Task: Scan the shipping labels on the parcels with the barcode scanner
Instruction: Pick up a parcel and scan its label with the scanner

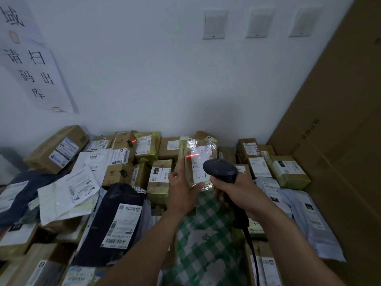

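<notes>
My left grip (181, 193) clasps a small brown parcel (186, 145), shiny with tape, its white label (201, 165) crossed by a red line, just beyond the scanner (220, 168). My right grip (233, 188) clenches that black scanner above heaped parcels (159, 180).

Parcel label (198, 170): print too small to read, glare across top.
Held parcel (184, 147): lower left side covered by left hand (181, 188).
Scanner grip (240, 219): upper part hidden inside right hand (233, 187).
Scanner cable (254, 259): cut off by bottom edge.
Wall sign (35, 75): left part cut off.
</notes>
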A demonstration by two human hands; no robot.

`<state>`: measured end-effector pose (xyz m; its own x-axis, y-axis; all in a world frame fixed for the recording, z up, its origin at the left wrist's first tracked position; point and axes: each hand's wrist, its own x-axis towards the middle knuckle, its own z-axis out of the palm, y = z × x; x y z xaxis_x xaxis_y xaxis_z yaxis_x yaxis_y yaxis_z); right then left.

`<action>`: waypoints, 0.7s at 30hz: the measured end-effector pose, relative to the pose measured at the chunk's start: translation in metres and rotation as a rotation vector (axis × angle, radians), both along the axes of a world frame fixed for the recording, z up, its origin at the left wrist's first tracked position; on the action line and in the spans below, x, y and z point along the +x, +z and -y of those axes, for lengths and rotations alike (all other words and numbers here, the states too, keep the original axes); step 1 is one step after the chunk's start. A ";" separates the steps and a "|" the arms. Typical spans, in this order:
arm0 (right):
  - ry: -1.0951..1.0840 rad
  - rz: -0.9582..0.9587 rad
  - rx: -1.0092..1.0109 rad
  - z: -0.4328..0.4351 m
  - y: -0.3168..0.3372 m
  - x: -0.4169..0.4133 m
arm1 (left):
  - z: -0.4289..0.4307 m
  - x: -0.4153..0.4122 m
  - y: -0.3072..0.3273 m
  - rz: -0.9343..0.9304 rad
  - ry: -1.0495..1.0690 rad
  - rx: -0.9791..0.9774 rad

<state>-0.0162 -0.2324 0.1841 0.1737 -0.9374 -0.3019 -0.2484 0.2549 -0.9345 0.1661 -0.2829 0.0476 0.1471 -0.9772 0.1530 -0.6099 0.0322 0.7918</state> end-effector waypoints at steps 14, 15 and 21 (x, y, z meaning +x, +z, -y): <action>-0.304 0.201 0.123 0.072 -0.028 -0.057 | 0.075 -0.059 0.028 -0.285 -0.151 0.122; -0.324 0.211 0.146 0.081 -0.036 -0.062 | 0.092 -0.068 0.028 -0.306 -0.143 0.142; -0.434 0.235 0.306 0.130 -0.084 -0.094 | 0.189 -0.112 -0.007 -0.487 -0.130 0.321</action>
<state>-0.1099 -0.3629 0.1000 -0.1122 -0.8136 -0.5704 0.1447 0.5546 -0.8195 0.0545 -0.4715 0.0407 0.0026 -0.9782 -0.2077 -0.1811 -0.2048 0.9619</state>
